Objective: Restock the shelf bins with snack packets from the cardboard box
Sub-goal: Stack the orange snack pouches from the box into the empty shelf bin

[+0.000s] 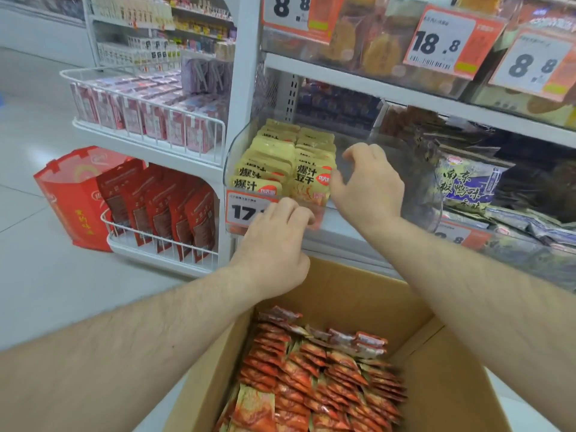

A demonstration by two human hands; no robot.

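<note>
Yellow packets (282, 157) fill the clear bin (237, 141); red packets (318, 369) line the cardboard box (442, 385).

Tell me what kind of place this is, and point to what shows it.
Most likely a snack aisle in a retail shop. Price tags hang on the shelf fronts, a clear bin holds rows of yellow snack packets, and an open cardboard box of red packets waits below.
</note>
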